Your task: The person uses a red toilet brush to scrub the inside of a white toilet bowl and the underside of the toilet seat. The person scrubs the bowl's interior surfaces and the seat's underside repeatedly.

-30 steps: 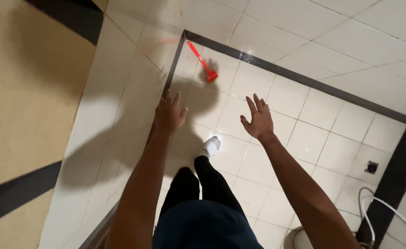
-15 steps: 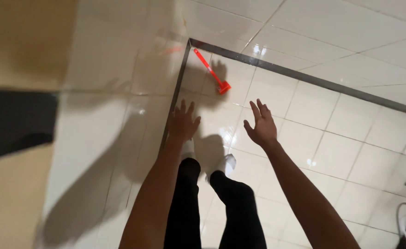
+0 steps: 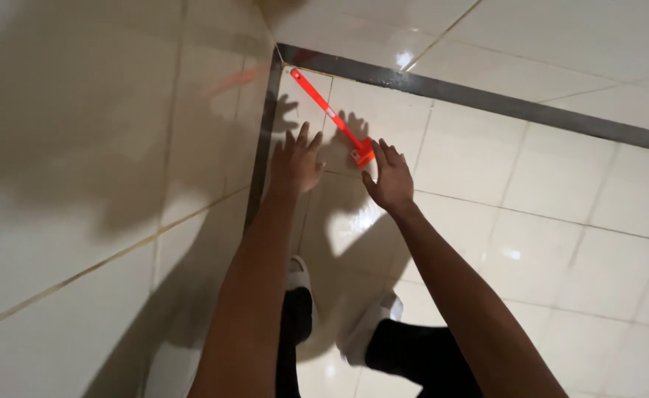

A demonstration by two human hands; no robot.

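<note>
Tiled floor corner: both your left hand (image 3: 295,163) and right hand (image 3: 391,179), fingers spread and empty, near the red long-handled brush (image 3: 333,118); grip its handle squarely.

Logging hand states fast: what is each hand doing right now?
Left hand: open, fingers spread, holding nothing.
Right hand: open, empty, fingers right by the head of the red long-handled tool on the floor; contact cannot be told.

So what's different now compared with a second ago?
Both hands have moved closer to the red tool in the corner. The right hand now sits right at its lower end; the left hand is beside it. Neither grips anything. The tool has stayed leaning there, and both hands stay open.
</note>
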